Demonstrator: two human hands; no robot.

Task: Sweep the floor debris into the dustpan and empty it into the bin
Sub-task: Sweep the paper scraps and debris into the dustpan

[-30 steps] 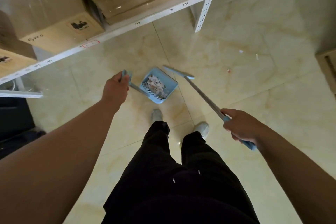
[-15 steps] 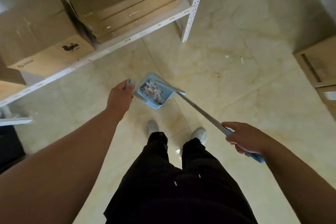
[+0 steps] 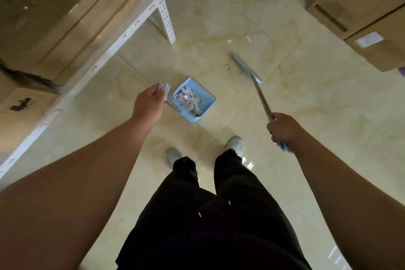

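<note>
Broom [image 3: 262, 96] swung right off dustpan [image 3: 207, 99]; paper scraps [image 3: 188, 99] inside. Left hand [image 3: 149, 105] grips dustpan handle, right hand [image 3: 285, 128] broom.

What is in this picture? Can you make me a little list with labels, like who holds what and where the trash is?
left hand: grips the dustpan's handle
dustpan: blue, holds a pile of paper scraps
right hand: grips the broom's handle
broom: head reaches out ahead, near the loose bits
loose bits: a few small pieces on the tiled floor, beyond the dustpan
bin: not in view
</note>
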